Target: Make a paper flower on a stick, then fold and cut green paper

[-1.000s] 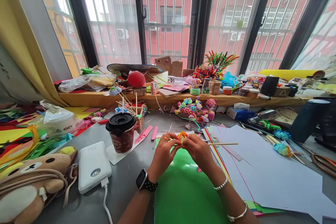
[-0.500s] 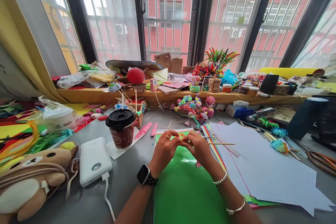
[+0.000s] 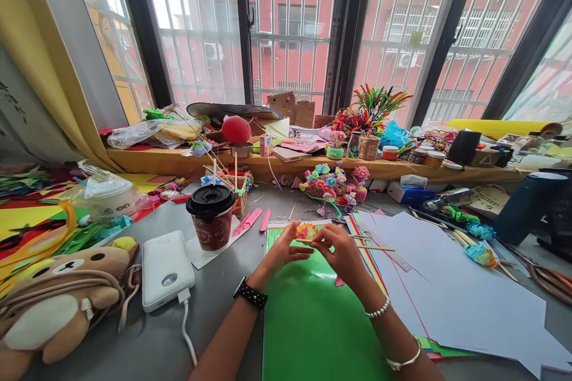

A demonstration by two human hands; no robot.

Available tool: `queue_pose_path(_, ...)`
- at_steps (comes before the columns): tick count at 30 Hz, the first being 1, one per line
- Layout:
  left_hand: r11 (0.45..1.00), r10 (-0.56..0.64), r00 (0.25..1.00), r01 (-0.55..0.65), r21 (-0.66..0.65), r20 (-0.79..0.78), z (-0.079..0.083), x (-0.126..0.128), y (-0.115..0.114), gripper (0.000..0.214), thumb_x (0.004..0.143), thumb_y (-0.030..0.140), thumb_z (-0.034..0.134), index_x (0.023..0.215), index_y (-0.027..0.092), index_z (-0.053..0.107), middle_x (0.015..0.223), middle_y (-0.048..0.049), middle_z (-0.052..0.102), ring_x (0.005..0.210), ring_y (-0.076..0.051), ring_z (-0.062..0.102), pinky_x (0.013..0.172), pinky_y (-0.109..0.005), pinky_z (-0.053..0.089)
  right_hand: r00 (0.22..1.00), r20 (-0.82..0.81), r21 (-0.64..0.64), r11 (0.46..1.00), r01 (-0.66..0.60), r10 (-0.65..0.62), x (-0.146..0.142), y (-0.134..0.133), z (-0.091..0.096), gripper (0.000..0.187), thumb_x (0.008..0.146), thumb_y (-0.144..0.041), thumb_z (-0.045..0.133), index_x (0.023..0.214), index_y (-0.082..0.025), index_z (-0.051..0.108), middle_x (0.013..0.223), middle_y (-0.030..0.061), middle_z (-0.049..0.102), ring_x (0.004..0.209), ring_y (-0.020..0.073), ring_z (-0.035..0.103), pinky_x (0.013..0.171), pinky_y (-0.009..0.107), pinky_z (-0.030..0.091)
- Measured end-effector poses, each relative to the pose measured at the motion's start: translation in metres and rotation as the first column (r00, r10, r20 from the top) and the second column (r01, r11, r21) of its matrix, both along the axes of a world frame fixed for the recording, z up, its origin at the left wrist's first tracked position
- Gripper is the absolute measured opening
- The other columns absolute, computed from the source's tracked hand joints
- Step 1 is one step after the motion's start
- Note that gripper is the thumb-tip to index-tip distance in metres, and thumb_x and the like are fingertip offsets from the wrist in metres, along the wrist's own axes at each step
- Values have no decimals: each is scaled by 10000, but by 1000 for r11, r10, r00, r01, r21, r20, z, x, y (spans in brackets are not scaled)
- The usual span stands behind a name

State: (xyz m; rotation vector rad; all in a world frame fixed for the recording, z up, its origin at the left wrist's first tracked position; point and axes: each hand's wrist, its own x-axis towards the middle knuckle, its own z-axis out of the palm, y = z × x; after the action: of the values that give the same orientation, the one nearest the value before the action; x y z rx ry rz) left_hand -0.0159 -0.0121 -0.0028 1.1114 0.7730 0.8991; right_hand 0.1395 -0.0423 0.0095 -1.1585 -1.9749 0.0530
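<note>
Behind my left hand [image 3: 286,250] I wear a black watch strap [image 3: 250,295] dotted with what look like small pale studs, though they are too small to be sure. Behind my right hand [image 3: 342,253] sits a bracelet [image 3: 378,310] of round white beads, and further up the forearm a thin silvery bangle [image 3: 404,362].

Clear lane: green sheet [image 3: 313,321] toward the near edge, flat white paper [image 3: 456,286] on the right. Left blocked by coffee cup [image 3: 211,218] and power bank [image 3: 167,268]. Ahead, flower cluster [image 3: 328,183] and skewer basket [image 3: 235,190] crowd the worktop [image 3: 210,321].
</note>
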Motion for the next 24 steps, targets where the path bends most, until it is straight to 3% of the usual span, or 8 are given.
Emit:
queue_pose_path(2, 994, -93, 992, 98, -53, 87, 1, 4, -4, 502, 722, 576, 446, 1034, 183, 422, 961, -80, 572, 697, -174, 626, 713, -319, 457, 1000, -6, -15, 1000, -22, 22, -1, 0, -1, 98, 776, -177, 521, 680, -183, 541, 693, 9, 527, 599, 130, 503, 556, 225, 389)
queue_pose_path(6, 993, -83, 973, 98, -60, 214, 2, 9, -10, 305, 752, 388, 523, 969, 188, 449, 840, -28, 596, 695, -144, 612, 701, -286, 454, 999, 0, -50, 998, -46, 46, -3, -2, -1, 101, 774, -148, 501, 684, -180, 534, 693, 1, 522, 562, 114, 495, 520, 208, 366)
queue_pose_path(12, 997, -68, 958, 78, -26, 280, 1, 9, -9, 382, 729, 182, 480, 1100, 207, 395, 934, -38, 572, 743, -149, 583, 709, -323, 452, 998, 1, -65, 996, -56, 56, -6, -4, 0, 115, 770, -196, 523, 657, -178, 525, 659, -11, 496, 528, 104, 458, 491, 201, 326)
queue_pose_path(24, 995, -103, 935, 97, 35, 338, 7, 11, -14, 365, 778, 353, 496, 1100, 194, 433, 945, -54, 564, 775, -161, 571, 759, -346, 432, 982, -166, -39, 995, -93, 86, -8, 0, -4, 107, 753, -141, 497, 660, -186, 524, 683, -3, 492, 591, 118, 493, 535, 208, 382)
